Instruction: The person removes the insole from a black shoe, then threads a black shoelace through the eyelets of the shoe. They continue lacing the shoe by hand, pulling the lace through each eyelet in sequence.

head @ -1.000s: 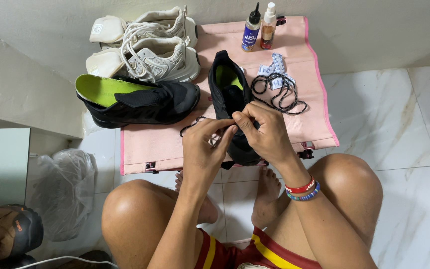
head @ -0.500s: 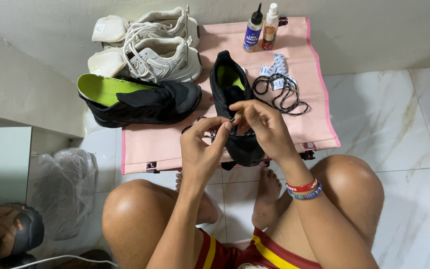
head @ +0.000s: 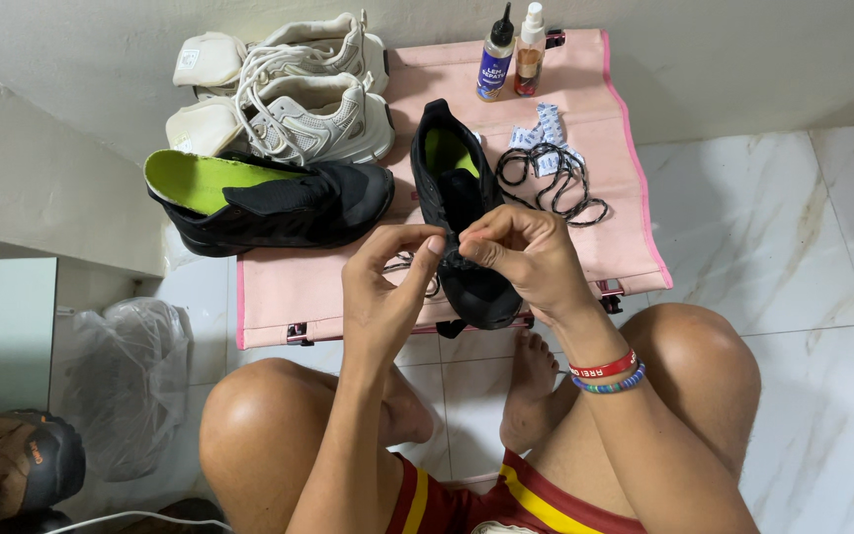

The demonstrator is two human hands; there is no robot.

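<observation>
1. Hands meet over a black shoe (head: 462, 232) that stands lengthwise on a pink mat (head: 348, 297), toe toward the person, green lining showing at its far opening.
2. The left hand (head: 383, 287) pinches a thin black lace (head: 417, 267) between thumb and forefinger, just left of the shoe; the other fingers curl loosely.
3. The right hand (head: 521, 257) is closed in a pinch at the shoe's middle, fingertips almost touching those of the left hand; whether it grips the lace or the shoe's upper cannot be told. Red and blue bracelets (head: 607, 373) sit on that wrist.
4. Left of this shoe lies a second black shoe (head: 289, 203) on its side, with a lime-green insole (head: 200, 178) showing.
5. Farther off, at the mat's far left, sit two white sneakers (head: 298, 89).
6. Right of the held shoe lies a coiled black lace (head: 551, 178), and just beyond it some small white packets (head: 536, 133).
7. Two small bottles (head: 511, 54) stand at the mat's far edge.
8. A clear plastic bag (head: 126, 371) rests on the marble floor (head: 793, 227), near left.
</observation>
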